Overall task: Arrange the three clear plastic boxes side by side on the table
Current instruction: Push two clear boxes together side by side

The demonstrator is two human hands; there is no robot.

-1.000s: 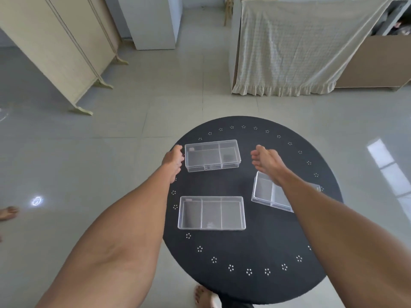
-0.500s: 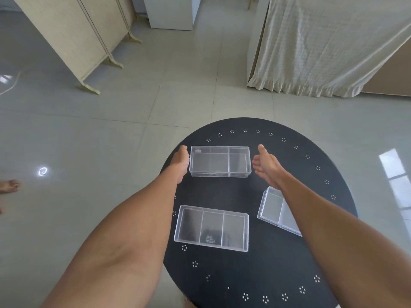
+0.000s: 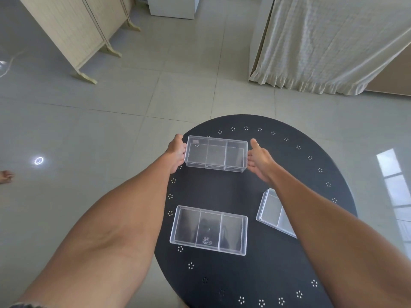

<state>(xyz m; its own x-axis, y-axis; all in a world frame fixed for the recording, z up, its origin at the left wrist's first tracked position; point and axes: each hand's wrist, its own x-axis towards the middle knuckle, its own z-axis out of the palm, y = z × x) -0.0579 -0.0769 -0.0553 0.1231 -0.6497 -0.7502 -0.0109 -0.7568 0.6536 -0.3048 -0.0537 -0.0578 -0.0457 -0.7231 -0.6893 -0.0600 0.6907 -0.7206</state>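
Judging from the thin transparent walls and empty compartments, the far box (image 3: 216, 154) is expected to be light, rigid and slick, with some flex and crack risk if squeezed hard; hold is best taken on the two short end walls, low near the base, where the corners stiffen it. That is where it is bracketed now: the left hand (image 3: 176, 152) is laid against the left end wall and the right hand (image 3: 259, 158) against the right end wall, thumbs up, fingers together rather than spread, so the box is pinched lengthwise between both palms. Whether it is lifted or resting on the table (image 3: 289, 165) cannot be told. It sits at centre frame, toward the table's far edge, squarely between the hands. The near box (image 3: 209, 230) lies at lower centre, parallel to it and well apart. The third box (image 3: 271, 211) lies at right of centre, rotated out of line and partly hidden under the right forearm. Side-by-side arrangement is judged not yet reached; a light clamp should suffice.
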